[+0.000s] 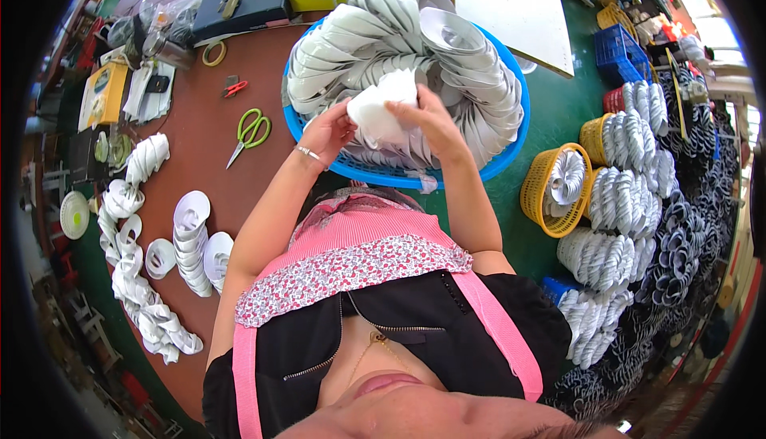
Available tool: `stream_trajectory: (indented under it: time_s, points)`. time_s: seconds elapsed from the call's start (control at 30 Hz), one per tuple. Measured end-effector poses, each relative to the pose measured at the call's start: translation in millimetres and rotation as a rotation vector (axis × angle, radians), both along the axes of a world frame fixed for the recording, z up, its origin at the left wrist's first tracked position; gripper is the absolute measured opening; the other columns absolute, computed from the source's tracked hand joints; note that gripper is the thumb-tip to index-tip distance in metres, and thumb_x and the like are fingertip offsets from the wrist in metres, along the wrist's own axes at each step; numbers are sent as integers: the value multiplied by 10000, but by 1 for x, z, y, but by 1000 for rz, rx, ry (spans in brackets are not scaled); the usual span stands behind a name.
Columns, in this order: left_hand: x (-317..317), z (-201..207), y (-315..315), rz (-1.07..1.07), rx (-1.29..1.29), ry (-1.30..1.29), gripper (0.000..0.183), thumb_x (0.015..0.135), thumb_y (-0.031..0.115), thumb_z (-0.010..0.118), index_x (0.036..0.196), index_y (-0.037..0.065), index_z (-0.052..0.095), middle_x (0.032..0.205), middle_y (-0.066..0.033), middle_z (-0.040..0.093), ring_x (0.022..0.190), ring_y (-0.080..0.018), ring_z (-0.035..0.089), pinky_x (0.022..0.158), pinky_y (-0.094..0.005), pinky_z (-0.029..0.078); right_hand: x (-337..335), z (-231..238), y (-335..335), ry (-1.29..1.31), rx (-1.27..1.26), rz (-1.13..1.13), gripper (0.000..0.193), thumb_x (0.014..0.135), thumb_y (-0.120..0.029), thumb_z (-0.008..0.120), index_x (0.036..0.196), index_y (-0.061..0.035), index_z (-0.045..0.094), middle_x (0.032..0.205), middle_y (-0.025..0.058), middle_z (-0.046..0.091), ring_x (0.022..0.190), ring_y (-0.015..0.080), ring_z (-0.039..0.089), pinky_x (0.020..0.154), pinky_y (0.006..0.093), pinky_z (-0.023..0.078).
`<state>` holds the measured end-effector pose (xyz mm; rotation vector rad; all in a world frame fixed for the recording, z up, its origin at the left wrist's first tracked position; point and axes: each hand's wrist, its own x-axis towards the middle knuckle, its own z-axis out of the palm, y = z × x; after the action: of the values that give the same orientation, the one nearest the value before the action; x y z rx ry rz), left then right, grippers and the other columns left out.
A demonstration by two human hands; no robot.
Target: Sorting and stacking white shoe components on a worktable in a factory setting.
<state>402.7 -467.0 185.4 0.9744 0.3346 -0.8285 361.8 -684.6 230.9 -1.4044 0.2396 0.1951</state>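
Between my two hands is a white curved piece (381,109), thin and folded like a cuff or band; its exact kind I cannot make out. My left hand (332,129) pinches its left edge with bent fingers. At its right side my right hand (432,122) grips it, thumb on the near face. Both hands are above the near part of a blue basket (517,132). Nested white ring-shaped pieces (347,36) fill this basket in thick curved stacks. One stack, with an open round end (451,30), rises at the far right of the pile.
Green-handled scissors (254,129), red snips (234,86) and a tape roll (214,53) lie on the brown table (203,116). More white stacks (190,239) stand at the left. Yellow baskets (533,191) and bundled white pieces (594,255) line the right side. A white board (511,12) is at the back.
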Motion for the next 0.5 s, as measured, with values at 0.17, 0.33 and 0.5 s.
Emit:
stream_trajectory:
  time_s: [0.17, 0.33, 0.5]
  points:
    - [-36, 5, 44, 49, 126, 28, 441, 990, 466, 529, 1213, 94, 606, 1102, -18, 675, 963, -135, 620, 834, -283, 463, -4, -35, 52, 44, 47, 209, 628, 823, -291, 777, 1292, 50, 536, 1178, 130, 642, 1072, 205, 616, 935, 325, 476]
    - [-80, -5, 69, 249, 53, -198, 317, 985, 235, 612, 1200, 6, 564, 1129, -92, 669, 967, -150, 653, 837, -278, 524, -26, -18, 87, 184, 197, 270, 484, 890, -248, 712, 1268, 17, 565, 1147, 95, 648, 1033, 158, 624, 876, 299, 497]
    - [-105, 43, 76, 522, -21, -412, 299, 971, 123, 625, 1207, -45, 546, 1084, -86, 666, 1022, -153, 637, 910, -292, 515, -39, 11, 105, 42, 326, 223, 380, 971, -207, 623, 1274, 7, 542, 1156, 66, 625, 1038, 134, 600, 873, 292, 487]
